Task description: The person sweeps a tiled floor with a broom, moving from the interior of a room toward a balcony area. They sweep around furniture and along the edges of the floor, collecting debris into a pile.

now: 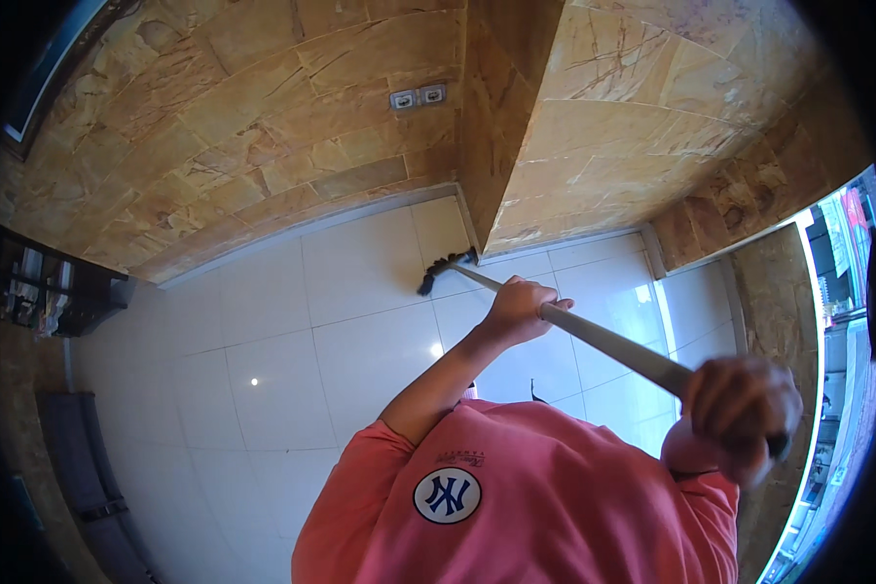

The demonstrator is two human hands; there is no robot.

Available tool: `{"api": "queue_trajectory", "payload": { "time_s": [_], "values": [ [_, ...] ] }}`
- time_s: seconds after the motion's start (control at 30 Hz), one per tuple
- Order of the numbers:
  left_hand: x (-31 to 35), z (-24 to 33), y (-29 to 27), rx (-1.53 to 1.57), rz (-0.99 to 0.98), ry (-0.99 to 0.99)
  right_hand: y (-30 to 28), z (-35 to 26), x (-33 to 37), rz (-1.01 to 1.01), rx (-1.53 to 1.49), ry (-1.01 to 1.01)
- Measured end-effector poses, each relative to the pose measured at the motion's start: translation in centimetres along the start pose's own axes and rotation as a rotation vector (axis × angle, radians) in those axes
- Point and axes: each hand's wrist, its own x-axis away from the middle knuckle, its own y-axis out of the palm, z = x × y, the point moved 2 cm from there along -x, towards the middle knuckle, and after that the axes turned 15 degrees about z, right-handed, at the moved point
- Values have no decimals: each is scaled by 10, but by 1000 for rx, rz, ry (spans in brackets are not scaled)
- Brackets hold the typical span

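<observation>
A broom with a long pale handle [618,346] runs slantwise from my chest down to the tiled floor. Around the middle of its shaft my left hand [522,310] is closed. My right hand [745,414], a little blurred, grips the upper end, close to the camera. At the far end the dark broom head [444,270] rests on the white floor tiles, beside the foot of the protruding stone-clad pillar. Its bristles look black; what lies under them is hidden.
Brown stone-clad walls [234,127] and a pillar [574,146] bound the white tiled floor [273,321]. A double wall socket [418,96] sits on the far wall. At left are a dark shelf [54,292] with items and a dark bench-like piece [88,457]. A bright glass opening [842,321] stands right.
</observation>
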Motion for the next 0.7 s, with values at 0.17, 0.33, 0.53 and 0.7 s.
{"api": "queue_trajectory", "payload": {
  "time_s": [0.17,0.33,0.53,0.7],
  "values": [
    [-4,-64,-16,-33,46,-164,10,46,22,-2,240,-13],
    [24,-172,45,-132,-189,-207,21,133,75,310,389,216],
    [35,-41,50,138,-271,-324,-10,32,54,363,224,247],
    [45,41,69,194,-289,-106,-45,-40,65,421,116,87]
  ]
}}
